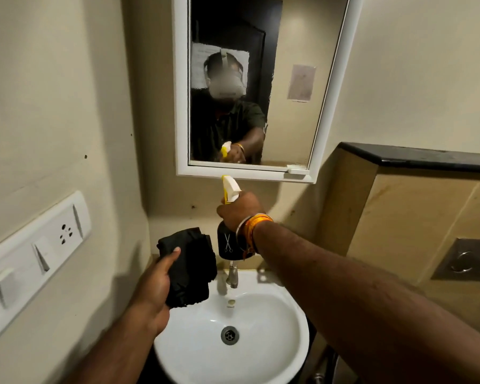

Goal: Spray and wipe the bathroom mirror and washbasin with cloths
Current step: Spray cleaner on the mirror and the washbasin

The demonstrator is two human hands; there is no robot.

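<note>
I am gripping the spray bottle (pixel 227 242) in my right hand (pixel 240 210), fingers wrapped round its neck, and I am pointing its white and yellow nozzle up at the mirror (pixel 288 128). The nozzle is sitting just below the mirror's white frame, near the lower edge of the glass. My left hand (pixel 157 284) is holding a folded black cloth (pixel 190 268), thumb pressed on top, raised above the left rim of the washbasin (pixel 275 342).

I am judging that the nozzle is aimed low. If I squeeze now, the spray could be hitting the frame or the wall under it instead of the glass, and then running down behind the tap (pixel 233 275). I am also watching the switch panel (pixel 36 250) with its socket on the left wall; any mist drifting that way would be a hazard. The bottle is hanging right over the tap, so drips would be falling into the basin, which is harmless.

The glass is looking hazy in patches, and it is showing my reflection and a paper notice. The basin is white and oval, with a metal drain (pixel 229 335) in the middle. The walls are cream, a dark ledge (pixel 416 157) is capping tan tiles to the right, and a metal flush plate (pixel 468 261) is set into them.
</note>
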